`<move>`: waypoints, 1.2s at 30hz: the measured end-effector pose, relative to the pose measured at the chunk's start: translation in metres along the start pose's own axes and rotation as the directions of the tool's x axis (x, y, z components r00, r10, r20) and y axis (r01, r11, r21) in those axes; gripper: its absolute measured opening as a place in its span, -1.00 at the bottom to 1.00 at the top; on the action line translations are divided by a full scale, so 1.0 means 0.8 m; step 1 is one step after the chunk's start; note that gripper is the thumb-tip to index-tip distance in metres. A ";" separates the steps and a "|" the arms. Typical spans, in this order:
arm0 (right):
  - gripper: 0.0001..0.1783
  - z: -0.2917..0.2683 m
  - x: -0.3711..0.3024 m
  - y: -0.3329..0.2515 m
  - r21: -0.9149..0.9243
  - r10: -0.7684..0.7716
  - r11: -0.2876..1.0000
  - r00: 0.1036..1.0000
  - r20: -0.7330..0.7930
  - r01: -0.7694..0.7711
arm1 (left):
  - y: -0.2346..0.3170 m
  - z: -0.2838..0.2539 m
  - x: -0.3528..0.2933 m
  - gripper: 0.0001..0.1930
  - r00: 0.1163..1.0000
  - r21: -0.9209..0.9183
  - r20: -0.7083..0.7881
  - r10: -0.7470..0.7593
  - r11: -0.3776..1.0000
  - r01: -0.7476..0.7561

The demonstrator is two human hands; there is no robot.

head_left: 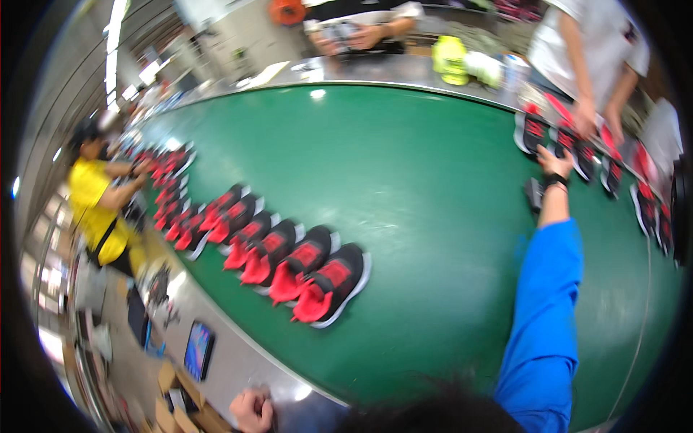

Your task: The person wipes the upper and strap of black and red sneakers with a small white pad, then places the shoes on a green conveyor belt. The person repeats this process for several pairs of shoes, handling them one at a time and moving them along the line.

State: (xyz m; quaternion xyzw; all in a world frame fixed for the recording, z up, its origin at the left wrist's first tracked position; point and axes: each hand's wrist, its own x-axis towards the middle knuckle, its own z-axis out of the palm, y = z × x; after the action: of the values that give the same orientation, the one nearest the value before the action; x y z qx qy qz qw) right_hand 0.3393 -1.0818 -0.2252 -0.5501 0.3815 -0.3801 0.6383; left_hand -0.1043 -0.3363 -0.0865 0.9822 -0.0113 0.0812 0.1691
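My right hand (556, 163), with a blue sleeve and a dark wristband, stretches across to the right side of the green belt. Its thumb and fingers lie on either side of the toe of a black and red sneaker (561, 137). Close by its wrist is a dark shoe-like item (534, 195), partly blurred. At the lower left, my left hand (253, 410) rests by the metal edge with its fingers curled and nothing visible in them. A slanting row of black sneakers (333, 278) with red tongues and white soles stands on the belt between my hands.
The green belt (433, 238) has a metal border (238, 346), where a phone (198, 351) lies. Cardboard boxes (170, 393) are below it. A person in yellow (94, 198) handles shoes at left; one in white (588, 54) holds shoes at right; another's hands (368, 36) show across.
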 end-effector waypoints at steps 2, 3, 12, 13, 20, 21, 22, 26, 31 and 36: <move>0.10 -0.031 0.052 -0.012 0.119 -0.010 0.993 0.999 -0.037 0.015 | 0.004 0.008 0.030 -0.86 0.997 -0.059 0.037 0.067 0.996 -0.064; 0.08 -0.036 0.055 -0.017 0.179 0.005 0.984 0.999 -0.041 0.003 | 0.008 0.012 0.032 -0.84 0.999 -0.084 0.013 0.053 0.995 -0.051; 0.14 0.023 0.028 0.004 0.282 0.139 0.951 0.990 -0.032 -0.125 | 0.022 -0.005 -0.005 -0.81 0.995 -0.110 0.057 -0.081 0.990 0.087; 0.11 0.009 0.049 0.007 0.275 0.129 0.954 0.992 -0.016 -0.119 | 0.019 -0.002 -0.002 -0.82 0.998 -0.115 0.051 -0.043 0.992 0.049; -0.53 -0.029 0.104 0.033 -0.062 0.144 0.989 0.946 0.290 -0.131 | 0.028 -0.008 -0.003 -0.82 0.997 -0.152 0.074 -0.029 0.988 0.040; -0.66 -0.035 0.097 0.028 -0.226 0.174 0.969 0.917 0.359 -0.095 | 0.026 -0.004 -0.002 -0.81 0.998 -0.173 0.065 -0.023 0.984 0.034; -0.74 -0.061 0.104 0.009 -0.374 0.200 0.927 0.898 0.392 -0.043 | 0.024 0.001 0.008 -0.81 0.998 -0.204 0.056 0.012 0.979 -0.001; -0.74 -0.088 -0.012 -0.046 -0.619 0.414 0.784 0.775 0.477 -0.038 | 0.028 -0.006 -0.007 -0.82 0.998 -0.244 0.058 -0.009 0.970 0.023; -0.47 -0.139 -0.307 -0.243 -0.664 0.404 0.581 0.541 0.738 0.471 | 0.010 0.012 -0.009 -0.83 0.996 -0.322 0.072 -0.047 0.944 0.068; -0.61 -0.177 -0.566 -0.388 -0.385 0.556 0.485 0.063 0.829 0.785 | 0.031 0.003 0.000 -0.72 0.973 -0.589 0.187 -0.138 0.776 0.223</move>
State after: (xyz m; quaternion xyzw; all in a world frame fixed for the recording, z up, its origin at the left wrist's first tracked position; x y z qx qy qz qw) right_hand 0.0005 -0.7636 0.0995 -0.9084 -0.0979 0.2897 0.2852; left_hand -0.1051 -0.3604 -0.0805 0.8757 0.0465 -0.0089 0.4806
